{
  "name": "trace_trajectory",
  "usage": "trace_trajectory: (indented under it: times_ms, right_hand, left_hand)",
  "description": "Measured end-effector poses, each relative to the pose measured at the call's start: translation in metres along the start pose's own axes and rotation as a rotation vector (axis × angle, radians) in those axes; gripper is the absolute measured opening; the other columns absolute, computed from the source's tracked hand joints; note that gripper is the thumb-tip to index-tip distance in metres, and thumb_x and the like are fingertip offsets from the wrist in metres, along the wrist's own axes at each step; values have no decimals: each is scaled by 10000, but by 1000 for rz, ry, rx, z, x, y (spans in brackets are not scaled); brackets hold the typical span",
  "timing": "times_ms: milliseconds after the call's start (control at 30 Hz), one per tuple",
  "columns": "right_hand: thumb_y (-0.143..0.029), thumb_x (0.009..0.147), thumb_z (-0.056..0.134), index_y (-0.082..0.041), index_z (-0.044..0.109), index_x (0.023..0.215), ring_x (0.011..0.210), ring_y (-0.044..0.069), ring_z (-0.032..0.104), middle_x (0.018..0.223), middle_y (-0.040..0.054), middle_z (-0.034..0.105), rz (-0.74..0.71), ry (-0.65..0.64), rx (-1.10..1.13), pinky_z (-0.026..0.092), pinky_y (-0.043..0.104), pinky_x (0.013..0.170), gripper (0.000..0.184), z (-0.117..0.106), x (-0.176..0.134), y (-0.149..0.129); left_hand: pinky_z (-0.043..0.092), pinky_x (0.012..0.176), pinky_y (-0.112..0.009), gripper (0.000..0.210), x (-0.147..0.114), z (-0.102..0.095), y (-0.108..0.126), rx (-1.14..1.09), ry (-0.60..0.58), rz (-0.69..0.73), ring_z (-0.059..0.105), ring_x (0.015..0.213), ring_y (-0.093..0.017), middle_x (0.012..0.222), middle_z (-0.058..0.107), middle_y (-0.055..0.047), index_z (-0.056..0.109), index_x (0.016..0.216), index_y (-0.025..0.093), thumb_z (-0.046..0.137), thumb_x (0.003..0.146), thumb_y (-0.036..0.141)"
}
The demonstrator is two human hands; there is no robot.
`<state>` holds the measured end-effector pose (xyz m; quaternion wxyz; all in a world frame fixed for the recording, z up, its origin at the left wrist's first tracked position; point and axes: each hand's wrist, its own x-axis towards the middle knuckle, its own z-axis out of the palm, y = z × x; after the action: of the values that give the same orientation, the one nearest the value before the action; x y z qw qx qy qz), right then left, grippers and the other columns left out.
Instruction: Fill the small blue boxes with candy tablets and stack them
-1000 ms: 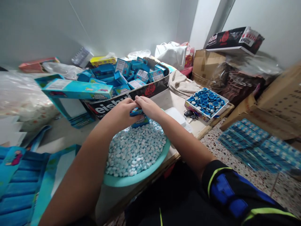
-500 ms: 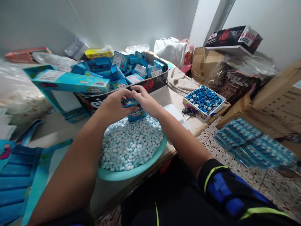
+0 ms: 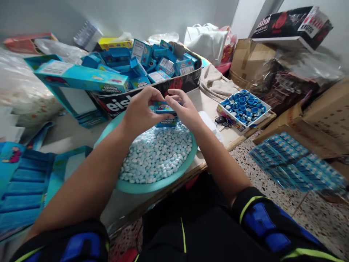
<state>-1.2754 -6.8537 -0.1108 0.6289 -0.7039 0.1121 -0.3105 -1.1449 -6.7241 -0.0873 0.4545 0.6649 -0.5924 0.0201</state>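
Over the bowl, my left hand (image 3: 143, 111) grips a small blue candy box (image 3: 165, 123) printed with white lettering, its thumb lying across the front. My right hand (image 3: 184, 109) has its bent fingertips at the top and right side of that same box. Just below is a wide turquoise bowl (image 3: 160, 186) filled with small white and pale blue candies (image 3: 155, 156). The box's lower edge is close to the candies; whether it touches them I cannot tell.
Behind the bowl, a black carton (image 3: 188, 80) holds many small blue boxes (image 3: 141, 52). A larger blue display box (image 3: 81, 74) leans at left. To the right are keys (image 3: 223, 122), a tray of blue caps (image 3: 244, 107), cardboard boxes (image 3: 244, 60) and wrapped packs (image 3: 297, 162) on the floor.
The view has shifted, so the background sits higher in it. Both hands stay on the candy box, whose top face shows more now. My right fingers have moved slightly along its top.
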Motion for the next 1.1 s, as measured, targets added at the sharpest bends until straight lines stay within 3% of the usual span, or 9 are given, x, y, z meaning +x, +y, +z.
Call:
trace_trajectory:
  times_ms: [167,267,367,467,600,667,733,867,1100]
  right_hand:
    - [-578,893,722,-276,596,1351,1119,210,661,1214,55,685,-46,-66,9,582,354,978,563,-4,-14,-5]
    - [-566,899,717,-306,557,1419,1206,231,647,1307,65,654,-126,53,-91,581,365,1011,603,-3,-24,-13]
    - [-549,947,661,-318,505,1490,1430,304,533,1474,103,561,-212,264,-225,566,440,1072,611,-10,-34,-12]
    - [-515,1004,560,-288,427,1567,1511,334,470,1549,148,480,-249,526,-384,541,517,1117,622,-32,-42,3]
    - [-520,1027,484,-258,362,1607,1365,285,612,1477,178,534,-201,708,-583,565,489,1084,648,-70,-52,36]
    - [-537,1010,521,-249,400,1566,1264,264,666,1421,171,586,-167,680,-589,576,457,1054,637,-84,-56,51]
    - [-577,981,574,-240,492,1460,1187,255,688,1369,156,631,-131,624,-559,578,437,1038,591,-92,-59,62]
    - [-627,951,620,-231,576,1322,1236,261,652,1377,147,648,-144,554,-507,529,432,1105,545,-96,-60,71]
    - [-583,1004,543,-327,518,1412,1349,269,599,1470,113,618,-95,361,-489,469,491,1186,482,-98,-63,70]
  left_hand:
    - [620,963,-412,499,-3,-8,13,14,78,8,716,1113,-215,1142,694,-48,543,1054,254,795,841,629]
    - [610,1004,-397,561,-3,-9,24,26,100,-7,706,1184,-224,1224,703,-55,549,1125,270,837,809,633]
    - [595,1016,-386,647,-2,-11,26,47,77,7,691,1220,-232,1345,685,-90,577,1264,246,869,798,588]
    - [525,1139,-458,678,1,-15,17,146,-121,3,637,1320,-298,1401,667,-133,647,1305,212,816,816,650]
    - [457,1181,-529,690,0,-17,2,317,-553,-122,568,1397,-378,1467,637,-152,742,1262,242,707,821,771]
    - [493,1125,-492,703,-1,-15,0,346,-762,-184,602,1355,-372,1463,657,-131,740,1299,280,697,804,777]
    - [523,1063,-437,716,-1,-13,2,368,-882,-219,637,1308,-363,1444,678,-114,730,1332,303,725,768,745]
    - [557,897,-367,696,0,-13,10,437,-869,-276,712,1129,-339,1322,727,-112,746,1306,307,758,728,694]
    - [511,721,-323,370,1,-10,11,427,-858,-353,731,890,-288,1059,806,-45,812,1046,332,762,756,558]
